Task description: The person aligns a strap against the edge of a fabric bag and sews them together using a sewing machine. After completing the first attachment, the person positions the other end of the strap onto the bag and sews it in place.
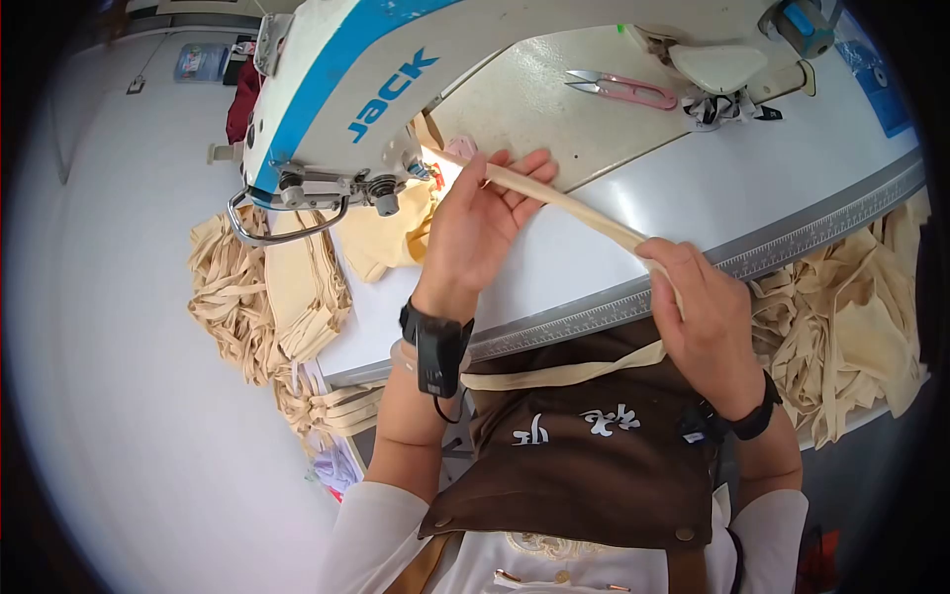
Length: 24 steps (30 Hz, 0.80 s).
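A long beige fabric strip point(584, 211) runs from beside the needle area of a white and blue sewing machine point(366, 89) down to the right. My left hand point(485, 213) is palm up near the needle, its fingers spread under the strip, which passes between thumb and fingers. My right hand point(703, 317) pinches the strip between thumb and fingers above the table's front edge. Beyond it, the strip hangs and loops across the brown apron point(594, 455). Left of my left hand, a yellowish cloth piece point(381, 238) lies on the table.
Pink-handled thread snips point(633, 91) lie on the machine bed. A ruler strip point(564, 322) follows the front edge. Heaps of beige fabric stand at left point(233, 297) and right point(841, 317). A blue item point(876, 84) lies at the far right.
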{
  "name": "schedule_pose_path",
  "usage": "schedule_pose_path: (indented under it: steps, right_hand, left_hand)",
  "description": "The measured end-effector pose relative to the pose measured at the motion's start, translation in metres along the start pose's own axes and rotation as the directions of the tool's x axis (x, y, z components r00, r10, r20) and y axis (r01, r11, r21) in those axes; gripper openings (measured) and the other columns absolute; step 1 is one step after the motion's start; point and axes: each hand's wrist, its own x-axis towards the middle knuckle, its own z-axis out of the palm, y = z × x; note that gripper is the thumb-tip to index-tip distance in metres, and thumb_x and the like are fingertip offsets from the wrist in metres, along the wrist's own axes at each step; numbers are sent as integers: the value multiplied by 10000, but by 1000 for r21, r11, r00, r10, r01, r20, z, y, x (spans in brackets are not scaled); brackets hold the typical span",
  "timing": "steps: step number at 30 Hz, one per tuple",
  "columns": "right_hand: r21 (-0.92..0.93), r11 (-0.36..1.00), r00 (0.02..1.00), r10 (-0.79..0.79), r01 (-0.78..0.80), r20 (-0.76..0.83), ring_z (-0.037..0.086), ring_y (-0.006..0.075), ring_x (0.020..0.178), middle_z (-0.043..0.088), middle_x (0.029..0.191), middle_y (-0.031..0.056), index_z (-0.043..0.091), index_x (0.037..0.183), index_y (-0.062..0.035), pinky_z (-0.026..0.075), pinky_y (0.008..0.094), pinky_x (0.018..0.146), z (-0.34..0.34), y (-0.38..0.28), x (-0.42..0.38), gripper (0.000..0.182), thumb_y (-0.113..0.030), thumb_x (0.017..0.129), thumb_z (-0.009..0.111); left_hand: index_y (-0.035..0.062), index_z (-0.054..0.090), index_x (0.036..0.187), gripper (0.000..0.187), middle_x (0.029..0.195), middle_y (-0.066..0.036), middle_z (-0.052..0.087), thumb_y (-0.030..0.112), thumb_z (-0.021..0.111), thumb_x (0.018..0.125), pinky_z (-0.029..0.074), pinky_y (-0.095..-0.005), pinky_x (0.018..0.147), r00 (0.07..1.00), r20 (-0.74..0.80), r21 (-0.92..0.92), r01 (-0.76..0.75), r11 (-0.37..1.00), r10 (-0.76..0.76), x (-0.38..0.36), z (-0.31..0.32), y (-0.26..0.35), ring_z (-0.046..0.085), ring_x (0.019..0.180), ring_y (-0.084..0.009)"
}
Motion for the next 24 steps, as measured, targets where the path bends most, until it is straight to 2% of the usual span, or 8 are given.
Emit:
schedule_pose_path:
  steps: [4, 7, 9, 11, 13, 17, 20, 24]
  right_hand:
    - [-55, 998, 1000, 14, -13, 19, 610, 294, 627, 580, 849, 92, 620, 1084, -63, 486, 387, 568, -8, 2, 4, 263, 34, 841, 650]
    - [-53, 998, 999, 36, -35, 19, 611, 297, 625, 578, 851, 94, 619, 1045, -64, 488, 396, 576, -7, 2, 6, 212, 11, 852, 663]
    - [-76, 996, 998, 52, -50, 27, 615, 302, 634, 580, 855, 96, 609, 1036, -64, 490, 399, 581, -6, 0, 9, 194, -12, 860, 674]
    - [-101, 993, 995, 65, -57, 77, 623, 311, 649, 595, 871, 97, 590, 1065, -66, 497, 401, 589, -7, -2, 14, 216, -42, 872, 685]
    - [-125, 990, 994, 70, -59, 85, 631, 318, 666, 609, 881, 99, 570, 1097, -65, 506, 400, 598, -7, -3, 20, 250, -68, 880, 693]
    - [-183, 981, 990, 80, -58, 119, 651, 312, 705, 631, 884, 101, 539, 1139, -58, 524, 394, 620, -7, -8, 28, 305, -111, 888, 704]
    - [-261, 964, 984, 95, -53, 153, 660, 296, 720, 632, 868, 100, 537, 1129, -49, 531, 387, 630, -3, -10, 33, 312, -138, 887, 712]
    - [-305, 952, 992, 66, -31, 106, 655, 284, 712, 620, 856, 95, 540, 1104, -40, 531, 382, 627, 4, -4, 37, 305, -143, 876, 715]
  left_hand:
    - [-53, 565, 1240, 302, 1167, -174, 679, 175, 487, 1058, 550, -350, 913, 992, -53, 360, -87, 929, 113, -39, 1, 1, 683, 1051, -274]
    - [-12, 665, 1143, 205, 1009, -99, 718, 73, 533, 1010, 546, -265, 762, 966, -46, 837, -102, 537, 255, -75, -45, 15, 689, 858, -167]
    - [10, 704, 1044, 127, 848, -42, 705, 35, 591, 989, 513, -214, 670, 805, -91, 908, -176, 381, 587, -83, -62, 17, 638, 742, -75]
    - [14, 693, 1065, 129, 887, -23, 696, 34, 595, 984, 489, -205, 657, 692, -6, 989, -102, 107, 722, -85, -96, 33, 616, 763, -62]
    - [23, 686, 1074, 125, 929, -8, 688, 37, 610, 976, 483, -215, 647, 598, 19, 999, -44, 9, 802, -81, -109, 58, 599, 789, -59]
    - [14, 649, 1167, 221, 1037, -56, 695, 67, 655, 952, 514, -280, 742, 750, 56, 972, -193, 137, 659, -30, -187, 109, 628, 857, -123]
    - [5, 644, 1171, 224, 1050, -68, 696, 84, 652, 961, 516, -294, 758, 752, 392, 920, -326, -218, 531, 15, -198, 127, 630, 871, -135]
    - [2, 643, 1169, 221, 1047, -73, 698, 96, 646, 969, 517, -296, 753, 773, 375, 926, -341, -162, 512, 35, -202, 129, 632, 868, -140]
